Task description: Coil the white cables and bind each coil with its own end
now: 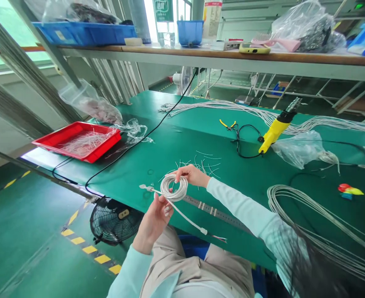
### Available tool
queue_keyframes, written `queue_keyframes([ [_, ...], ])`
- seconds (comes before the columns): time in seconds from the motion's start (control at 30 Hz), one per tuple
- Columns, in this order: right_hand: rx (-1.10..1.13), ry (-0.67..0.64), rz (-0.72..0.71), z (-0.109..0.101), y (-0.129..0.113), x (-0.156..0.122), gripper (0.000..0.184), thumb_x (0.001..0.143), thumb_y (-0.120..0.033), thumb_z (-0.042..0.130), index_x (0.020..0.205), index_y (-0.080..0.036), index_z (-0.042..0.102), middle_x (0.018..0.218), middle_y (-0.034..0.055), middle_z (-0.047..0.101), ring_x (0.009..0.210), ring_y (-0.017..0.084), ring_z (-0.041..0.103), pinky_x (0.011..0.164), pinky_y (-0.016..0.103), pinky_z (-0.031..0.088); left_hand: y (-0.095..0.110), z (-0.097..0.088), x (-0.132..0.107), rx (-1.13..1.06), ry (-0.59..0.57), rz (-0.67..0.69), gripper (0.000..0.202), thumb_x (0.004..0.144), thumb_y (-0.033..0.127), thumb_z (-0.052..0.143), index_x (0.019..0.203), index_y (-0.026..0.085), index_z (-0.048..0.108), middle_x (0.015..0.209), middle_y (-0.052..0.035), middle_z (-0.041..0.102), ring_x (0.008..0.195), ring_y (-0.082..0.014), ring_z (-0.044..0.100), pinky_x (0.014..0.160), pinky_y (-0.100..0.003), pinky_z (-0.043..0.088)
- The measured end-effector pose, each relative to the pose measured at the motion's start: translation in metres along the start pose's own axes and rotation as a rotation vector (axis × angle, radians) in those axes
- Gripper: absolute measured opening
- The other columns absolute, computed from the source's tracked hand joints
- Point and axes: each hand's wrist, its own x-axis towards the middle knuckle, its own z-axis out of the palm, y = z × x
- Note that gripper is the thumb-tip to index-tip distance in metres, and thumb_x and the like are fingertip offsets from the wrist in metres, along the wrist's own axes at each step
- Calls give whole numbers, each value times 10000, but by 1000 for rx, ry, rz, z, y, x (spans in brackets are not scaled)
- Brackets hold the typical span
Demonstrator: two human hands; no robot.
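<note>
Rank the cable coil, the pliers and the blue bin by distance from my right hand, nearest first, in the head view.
1. Cable coil, under the right hand.
2. Pliers, ahead on the green bench.
3. Blue bin, beyond the bench on the shelf.

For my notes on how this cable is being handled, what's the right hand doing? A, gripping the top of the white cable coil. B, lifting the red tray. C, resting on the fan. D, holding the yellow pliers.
A. The right hand curves over the top of the coil of white cable, while the left hand holds the coil from below.
</note>
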Motion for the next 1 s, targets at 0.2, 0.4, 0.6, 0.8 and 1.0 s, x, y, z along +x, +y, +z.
queue_keyframes([
  [0.2,-6,121,-3,15,-31,-16,417,831,-598,626,740,-194,669,1082,120,745,1073,266,686,911,410,546,5,17,1,-254,-68,-23,423,697,511,818,855,147,671,743,11,559,479,-40,319,473,-178,422],
  [0.4,-184,420,109,41,-81,-66,205,930,-338,562,1102,-264,647,1102,80,718,991,209,692,902,383,542,19,20,-6,-234,-49,93,363,727,463,812,807,171,613,732,25,527,562,-67,400,497,-164,386],
  [0.6,-256,541,199,97,-90,-92,50,848,-331,678,881,-303,703,862,35,755,796,231,715,731,363,584,20,34,-10,-170,-70,202,396,700,496,818,765,179,589,713,34,507,564,-77,371,508,-183,355],
  [0.8,-220,714,201,114,-89,-88,115,853,-370,652,793,-302,723,766,53,718,685,216,687,624,350,598,20,42,-18,-138,-107,266,396,732,529,778,745,193,568,714,27,482,576,-97,360,513,-211,349],
  [1.0,-186,821,161,124,-91,-90,175,812,-506,655,781,-350,728,741,28,720,687,257,695,637,419,618,24,46,-24,-119,-107,291,420,720,558,771,707,213,531,682,32,444,567,-112,352,527,-234,372],
])
